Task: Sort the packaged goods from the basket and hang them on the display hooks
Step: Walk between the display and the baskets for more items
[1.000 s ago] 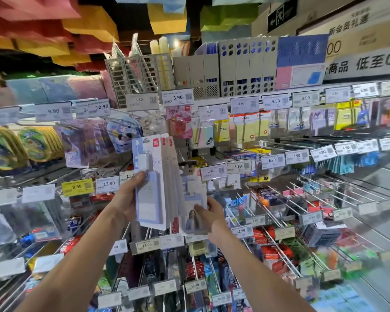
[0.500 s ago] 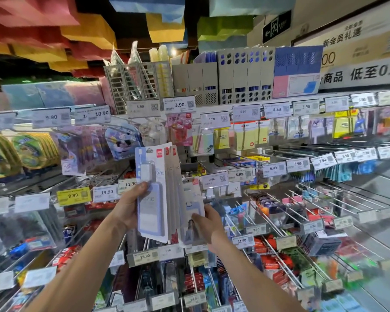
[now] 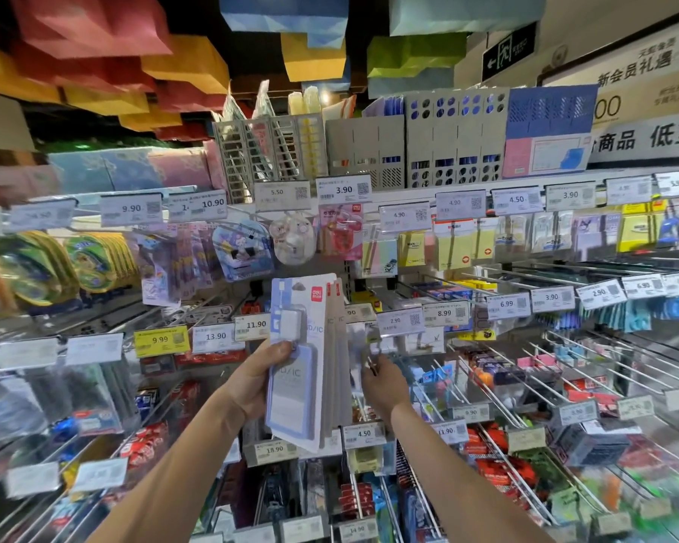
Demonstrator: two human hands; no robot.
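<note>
My left hand [image 3: 257,380] grips a fanned stack of card-holder packs [image 3: 304,362], white cards with a pale blue holder and a red logo, held upright in front of the hook wall. My right hand [image 3: 381,380] is just right of the stack, fingers pinching something small and blurred at the stack's right edge. Display hooks [image 3: 498,389] with price tags stick out of the wall behind and to the right. No basket is in view.
Hooks full of stationery packs cover the wall: yellow sticky notes [image 3: 453,244], clips and erasers [image 3: 498,374]. Grey file holders [image 3: 408,150] stand on the top shelf. Coloured paper bags [image 3: 185,64] hang overhead. Price tags [image 3: 344,188] line each row.
The view has tilted up and both hands with the stack sit lower in it. My right hand has moved up from the stack's lower edge to its right side.
</note>
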